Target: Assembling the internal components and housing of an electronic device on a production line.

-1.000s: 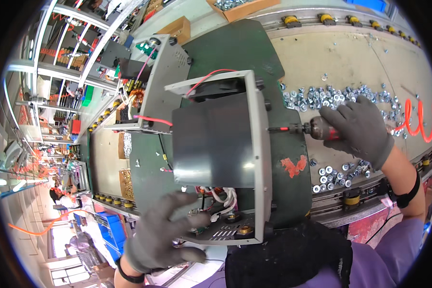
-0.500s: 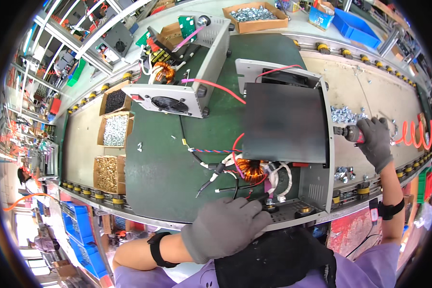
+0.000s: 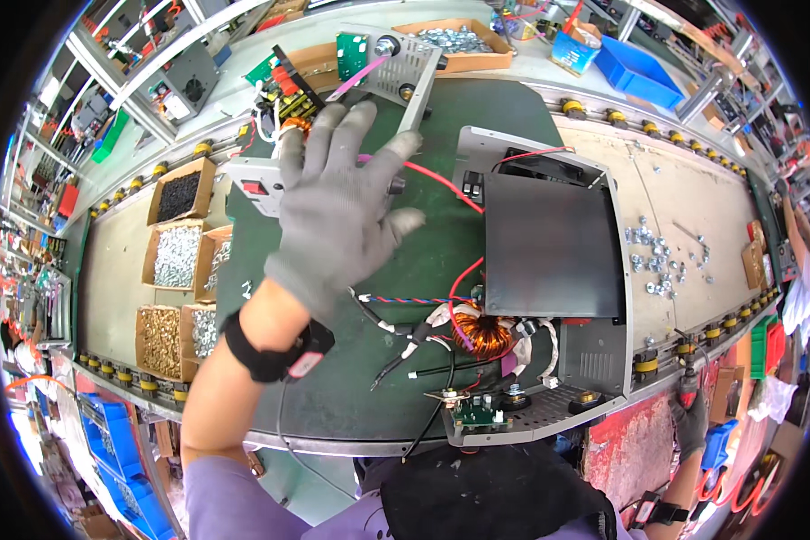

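Note:
My left hand, in a grey glove, reaches over the grey metal chassis at the far left. Its fingers are spread, holding nothing; whether they touch that chassis I cannot tell. Low at the right, beyond the bench's front edge, my gloved right hand is closed around a red power screwdriver, partly hidden. A second chassis with a flat black panel on top stands on the green mat. At its front sit a copper-wound toroid coil, white cables and a small green circuit board.
Cardboard trays of screws and nuts stand at the left. Loose screws lie right of the chassis. At the back are a screw box and a blue bin. Roller rails border the bench. A red coiled hose hangs lower right.
My left hand has left the near chassis's front edge and moved up and left over the far chassis. The right hand has lowered the screwdriver from the chassis's right side. The view has shifted.

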A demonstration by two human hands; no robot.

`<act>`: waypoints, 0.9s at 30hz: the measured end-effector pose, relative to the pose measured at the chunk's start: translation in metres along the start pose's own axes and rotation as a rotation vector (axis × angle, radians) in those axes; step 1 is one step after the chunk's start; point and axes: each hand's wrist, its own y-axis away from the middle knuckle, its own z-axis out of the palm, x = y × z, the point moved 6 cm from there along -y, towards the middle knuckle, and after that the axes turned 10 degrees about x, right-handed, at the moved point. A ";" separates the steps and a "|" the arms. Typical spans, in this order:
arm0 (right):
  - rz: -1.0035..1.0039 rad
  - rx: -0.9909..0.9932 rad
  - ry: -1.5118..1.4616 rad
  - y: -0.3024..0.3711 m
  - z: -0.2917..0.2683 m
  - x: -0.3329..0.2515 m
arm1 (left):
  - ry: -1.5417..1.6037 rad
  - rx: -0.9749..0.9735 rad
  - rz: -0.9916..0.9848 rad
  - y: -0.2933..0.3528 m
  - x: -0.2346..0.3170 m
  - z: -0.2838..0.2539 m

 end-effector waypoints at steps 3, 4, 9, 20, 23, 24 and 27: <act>0.022 -0.016 0.858 -0.007 -0.020 -0.018 | -0.025 -0.120 0.061 -0.001 -0.014 0.029; -0.177 0.169 0.824 -0.019 -0.028 -0.055 | -0.003 -0.078 0.069 -0.004 -0.018 0.032; -0.823 0.282 0.230 -0.088 -0.010 -0.286 | 0.001 0.083 0.008 -0.022 -0.030 0.046; -1.021 -0.110 0.026 -0.131 0.122 -0.460 | 0.479 -0.476 -0.185 0.091 0.047 0.016; -1.129 0.029 0.023 -0.117 0.109 -0.467 | 0.483 -0.454 -0.134 0.109 0.060 0.020; -1.130 -0.003 -0.096 -0.111 0.105 -0.470 | 0.510 -0.377 -0.118 0.111 0.062 0.017; -1.106 -0.047 -0.272 -0.097 0.094 -0.475 | 0.716 -0.440 -0.297 0.120 0.061 0.015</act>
